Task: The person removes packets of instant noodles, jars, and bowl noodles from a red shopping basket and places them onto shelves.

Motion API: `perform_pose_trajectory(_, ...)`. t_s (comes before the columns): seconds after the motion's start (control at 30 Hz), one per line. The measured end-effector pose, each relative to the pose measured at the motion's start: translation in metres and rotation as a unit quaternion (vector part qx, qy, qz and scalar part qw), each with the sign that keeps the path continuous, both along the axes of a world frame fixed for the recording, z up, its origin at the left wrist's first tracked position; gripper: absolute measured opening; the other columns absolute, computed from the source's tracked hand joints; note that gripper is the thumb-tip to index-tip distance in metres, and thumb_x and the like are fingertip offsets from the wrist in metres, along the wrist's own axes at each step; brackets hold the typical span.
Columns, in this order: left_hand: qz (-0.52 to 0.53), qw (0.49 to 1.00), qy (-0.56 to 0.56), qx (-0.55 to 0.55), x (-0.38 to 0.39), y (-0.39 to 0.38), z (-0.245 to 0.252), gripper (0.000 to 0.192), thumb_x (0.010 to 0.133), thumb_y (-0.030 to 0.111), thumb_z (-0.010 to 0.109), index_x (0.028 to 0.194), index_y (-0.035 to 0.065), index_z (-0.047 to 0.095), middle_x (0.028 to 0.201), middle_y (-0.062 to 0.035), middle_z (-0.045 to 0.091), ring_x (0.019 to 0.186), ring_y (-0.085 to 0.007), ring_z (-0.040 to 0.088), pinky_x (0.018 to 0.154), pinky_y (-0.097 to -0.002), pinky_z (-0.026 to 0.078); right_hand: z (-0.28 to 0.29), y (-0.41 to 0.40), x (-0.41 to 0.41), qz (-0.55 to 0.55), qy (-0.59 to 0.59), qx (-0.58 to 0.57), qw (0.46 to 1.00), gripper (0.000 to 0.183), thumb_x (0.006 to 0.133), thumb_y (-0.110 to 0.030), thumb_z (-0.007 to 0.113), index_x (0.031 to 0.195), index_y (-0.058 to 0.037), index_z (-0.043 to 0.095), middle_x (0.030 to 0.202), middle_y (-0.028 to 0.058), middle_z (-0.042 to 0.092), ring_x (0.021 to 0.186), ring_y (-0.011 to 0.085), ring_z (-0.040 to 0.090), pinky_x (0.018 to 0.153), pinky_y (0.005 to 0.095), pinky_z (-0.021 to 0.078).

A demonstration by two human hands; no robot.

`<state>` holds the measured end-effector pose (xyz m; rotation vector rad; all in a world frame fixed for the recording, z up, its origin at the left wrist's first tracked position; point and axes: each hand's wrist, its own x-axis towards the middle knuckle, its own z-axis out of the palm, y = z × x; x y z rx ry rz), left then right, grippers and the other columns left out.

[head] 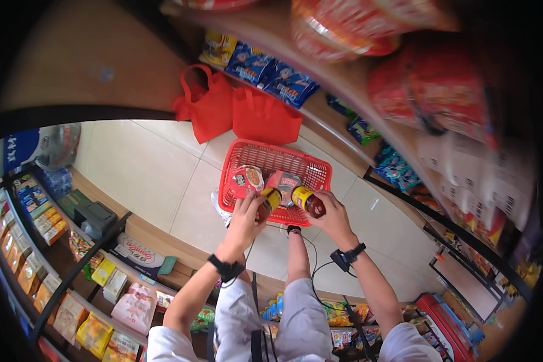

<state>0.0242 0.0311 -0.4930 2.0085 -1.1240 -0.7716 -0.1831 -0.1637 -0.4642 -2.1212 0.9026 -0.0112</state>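
Observation:
My left hand [245,221] is closed around a dark jar with a yellow label [271,198]. A second jar with a yellow label and reddish-brown contents [307,202] is in my right hand [332,218]. Both jars are tilted, apart from each other, over the near side of a red plastic shopping basket [276,149]. Inside the basket lie a red round tub of instant food [240,182] and a pink-and-dark package [283,181], partly hidden by the jars and my hands.
Two red cloth bags [210,106] [267,118] stand beyond the basket, against a shelf with blue snack packets [249,63]. Shelves of packaged goods [133,307] line the left. Large red packages [434,90] hang close at upper right. Pale floor tiles [154,163] surround the basket.

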Motion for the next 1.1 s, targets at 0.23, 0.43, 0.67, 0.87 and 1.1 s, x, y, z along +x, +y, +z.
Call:
perform_pose_trajectory(0.23, -0.051, 0.998, 0.030, -0.011, -0.023, 0.020, 0.218, 0.066, 0.067, 0.005, 0.087, 0.128, 0.0061, 0.061, 0.131, -0.0151, 0.061, 0.117, -0.0379, 0.059, 0.098, -0.0446, 0.050, 0.206, -0.028, -0.050, -0.091, -0.102, 0.119, 0.984, 0.064, 0.066, -0.009, 0.092, 0.122, 0.0005, 0.062, 0.114, 0.0143, 0.068, 0.103, 0.0242, 0.071, 0.090, 0.0339, 0.0575)
perform_pose_trajectory(0.43, -0.020, 0.998, 0.044, -0.030, -0.064, 0.021, 0.372, 0.062, 0.067, 0.010, 0.088, 0.123, 0.0034, 0.064, 0.123, -0.0176, 0.063, 0.113, -0.0383, 0.062, 0.098, -0.0446, 0.052, 0.339, -0.055, -0.098, -0.114, -0.153, 0.231, 0.954, 0.068, 0.068, -0.010, 0.093, 0.126, -0.0023, 0.058, 0.115, 0.0075, 0.067, 0.102, 0.0135, 0.066, 0.092, 0.0309, 0.0545)
perform_pose_trajectory(0.67, -0.005, 0.995, 0.016, -0.100, -0.110, 0.013, 0.494, 0.062, 0.065, 0.008, 0.089, 0.122, 0.0026, 0.065, 0.121, -0.0178, 0.064, 0.111, -0.0367, 0.065, 0.096, -0.0419, 0.053, 0.469, -0.074, -0.110, -0.063, -0.212, 0.167, 0.961, 0.060, 0.068, -0.017, 0.095, 0.117, -0.0023, 0.065, 0.101, 0.0062, 0.071, 0.093, 0.0108, 0.068, 0.083, 0.0287, 0.0559)
perform_pose_trajectory(0.87, -0.042, 0.988, -0.023, -0.147, -0.093, -0.001, 0.549, 0.061, 0.062, 0.011, 0.091, 0.118, 0.0043, 0.067, 0.122, -0.0158, 0.065, 0.112, -0.0345, 0.065, 0.097, -0.0424, 0.052, 0.553, -0.060, -0.092, 0.011, -0.214, -0.064, 0.975, 0.066, 0.064, -0.025, 0.093, 0.117, 0.0022, 0.066, 0.108, 0.0153, 0.071, 0.096, 0.0265, 0.071, 0.088, 0.0347, 0.0562)
perform_pose_trajectory(1.1, -0.122, 0.966, -0.030, -0.227, -0.020, -0.048, 0.564, 0.061, 0.060, 0.008, 0.091, 0.117, 0.0043, 0.068, 0.124, -0.0142, 0.066, 0.113, -0.0309, 0.064, 0.099, -0.0404, 0.051, 0.601, -0.078, -0.049, -0.018, -0.189, -0.214, 0.958, 0.065, 0.065, -0.028, 0.090, 0.119, -0.0008, 0.066, 0.109, 0.0187, 0.071, 0.097, 0.0364, 0.070, 0.087, 0.0405, 0.0568)
